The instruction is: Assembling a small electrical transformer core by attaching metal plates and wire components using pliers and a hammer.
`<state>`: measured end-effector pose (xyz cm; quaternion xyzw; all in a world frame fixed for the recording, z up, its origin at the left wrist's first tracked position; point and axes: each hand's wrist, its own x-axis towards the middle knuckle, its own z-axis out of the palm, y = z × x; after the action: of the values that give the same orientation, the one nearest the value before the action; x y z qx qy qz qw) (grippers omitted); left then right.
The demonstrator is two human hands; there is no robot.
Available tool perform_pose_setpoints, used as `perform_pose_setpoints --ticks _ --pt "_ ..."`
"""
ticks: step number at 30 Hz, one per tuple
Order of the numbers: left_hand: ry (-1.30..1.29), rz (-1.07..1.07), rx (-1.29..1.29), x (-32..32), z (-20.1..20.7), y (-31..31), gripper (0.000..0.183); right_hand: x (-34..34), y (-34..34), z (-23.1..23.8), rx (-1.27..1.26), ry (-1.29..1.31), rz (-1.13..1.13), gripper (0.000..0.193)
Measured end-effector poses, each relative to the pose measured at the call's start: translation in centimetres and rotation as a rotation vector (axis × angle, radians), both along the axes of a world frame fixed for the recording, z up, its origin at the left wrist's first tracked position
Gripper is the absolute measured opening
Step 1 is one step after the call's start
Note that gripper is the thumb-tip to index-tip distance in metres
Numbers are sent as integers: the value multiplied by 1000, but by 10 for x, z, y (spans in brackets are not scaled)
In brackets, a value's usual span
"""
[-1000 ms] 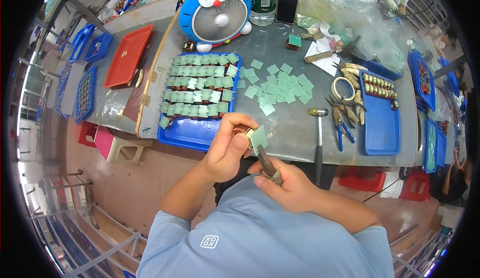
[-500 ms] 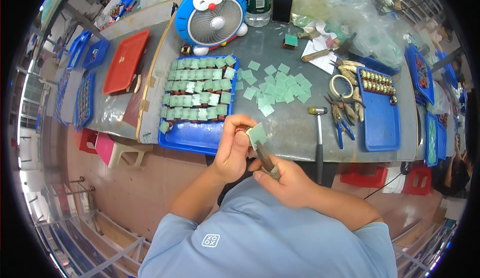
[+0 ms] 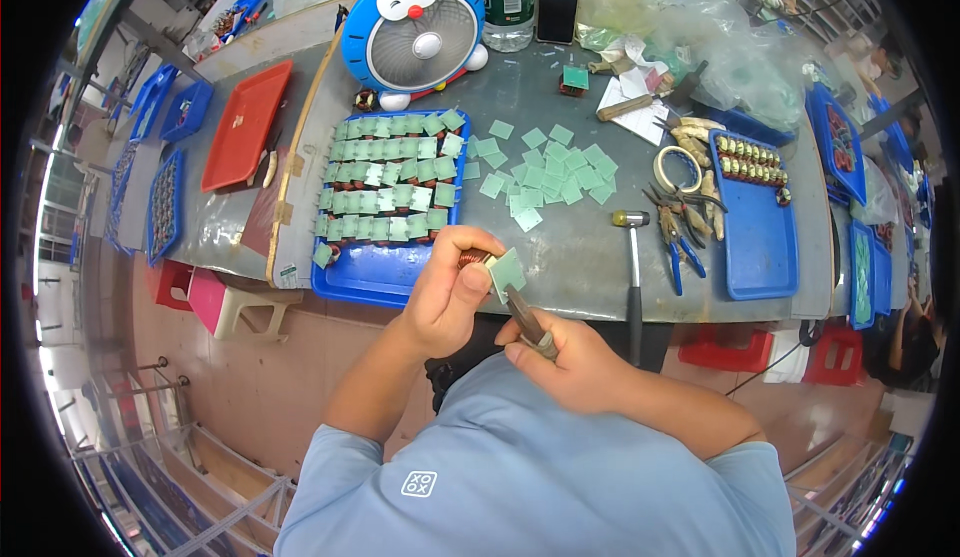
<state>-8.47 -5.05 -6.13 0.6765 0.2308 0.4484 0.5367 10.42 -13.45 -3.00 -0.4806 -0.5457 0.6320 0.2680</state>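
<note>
My left hand is closed round a copper-wound coil, with a square pale-green board sitting on its outer side. In my right hand is a tool with a flat dark metal blade and a wrapped handle; its tip touches or nearly touches the board's lower edge. To the left, a blue tray bears rows of coils topped with green boards. A loose heap of green boards lies on the bench beyond my hands.
Right of the heap lie a small hammer, pliers with blue handles and a tape roll. A second blue tray holds bare coils. At the back stand a blue fan, a bottle and a phone.
The view has shifted slightly, so the bench things sit a little further left. My left hand still grips the coil, and the blade stays against or near the board.
</note>
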Motion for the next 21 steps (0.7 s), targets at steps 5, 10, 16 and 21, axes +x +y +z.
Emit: perform_pose_setpoints --ticks 5,10,16,21 --pt "-101 54 -192 6 -19 -16 39 -4 3 0 -26 18 -10 22" --pt "44 48 -13 -1 3 0 45 -2 1 0 -34 -6 20 20" --pt "-61 106 -224 6 -20 -12 45 -3 8 4 -133 -27 39 22" --pt "51 -9 22 -4 5 7 39 -1 7 9 -26 -23 -4 21"
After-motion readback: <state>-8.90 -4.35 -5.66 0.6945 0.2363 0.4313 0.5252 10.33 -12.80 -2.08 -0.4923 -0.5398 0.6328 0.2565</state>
